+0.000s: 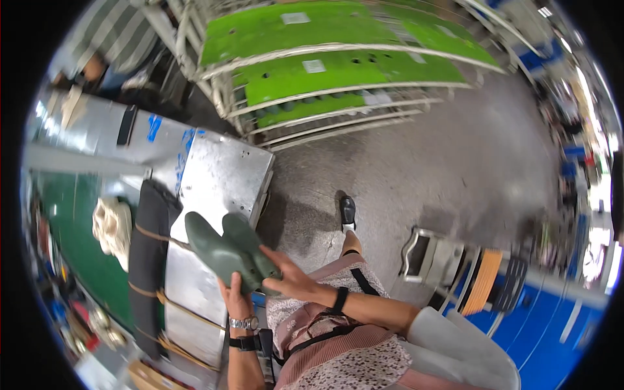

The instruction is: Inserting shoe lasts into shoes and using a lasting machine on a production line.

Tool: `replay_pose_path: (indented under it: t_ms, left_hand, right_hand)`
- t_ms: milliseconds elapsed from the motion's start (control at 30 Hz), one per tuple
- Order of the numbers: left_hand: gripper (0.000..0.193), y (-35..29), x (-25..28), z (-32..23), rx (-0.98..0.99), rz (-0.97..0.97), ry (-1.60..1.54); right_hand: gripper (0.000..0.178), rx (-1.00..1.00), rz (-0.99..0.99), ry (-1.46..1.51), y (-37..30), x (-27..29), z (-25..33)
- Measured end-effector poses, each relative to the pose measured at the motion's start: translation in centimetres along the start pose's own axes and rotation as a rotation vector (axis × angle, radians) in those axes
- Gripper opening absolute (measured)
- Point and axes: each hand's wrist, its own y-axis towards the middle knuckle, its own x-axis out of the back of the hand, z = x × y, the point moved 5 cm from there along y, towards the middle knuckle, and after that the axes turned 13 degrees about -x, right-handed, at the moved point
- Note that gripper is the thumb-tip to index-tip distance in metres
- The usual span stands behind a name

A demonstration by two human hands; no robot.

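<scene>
A pair of dark green, smooth shoe lasts (218, 250) is held side by side in front of me, toes pointing away to the far left. My left hand (236, 300) grips the heel end of the left one from below, thumb up. From the right, my right hand (291, 279) closes round the heel end of the other one, its fingers along the side. Both lasts are above the near edge of a bare metal worktop (224, 172).
A black padded roll (146, 260) tied with cord runs along the worktop's left, beside a cream cloth bundle (112, 224) on a green surface. Ahead stands a white-framed rack (338, 49) with bright green shelves. A metal-framed stool or cart (432, 257) is at right. Another person (117, 39) is at far left.
</scene>
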Motion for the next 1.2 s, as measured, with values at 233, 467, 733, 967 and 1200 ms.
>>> replay_pose_path:
  t_ms: [233, 467, 733, 967, 1200]
  left_hand:
    - [0.059, -0.1, -17.1, 8.8, 0.063, 0.121, 0.052]
    - [0.067, 10.5, -23.2, 15.1, -0.204, -0.042, 0.061]
    - [0.078, 26.3, -26.9, 18.9, -0.317, -0.108, 0.154]
    - [0.077, 34.8, -28.0, 16.8, -0.592, -0.223, -0.104]
    - [0.075, 37.4, -24.9, 17.8, -0.541, -0.646, -0.007]
  right_hand:
    - [0.081, -0.247, 0.029, 0.305, -0.3, 20.9, -2.9]
    - [0.067, -0.217, -0.154, 0.177, 11.8, 31.1, -0.7]
    - [0.061, -0.094, -0.25, 0.179, 26.1, 32.6, 1.2]
    - [0.049, -0.07, -0.332, -0.289, 36.7, 30.7, 2.8]
    - [0.031, 0.288, -0.305, -0.782, 41.8, 27.7, 2.3]
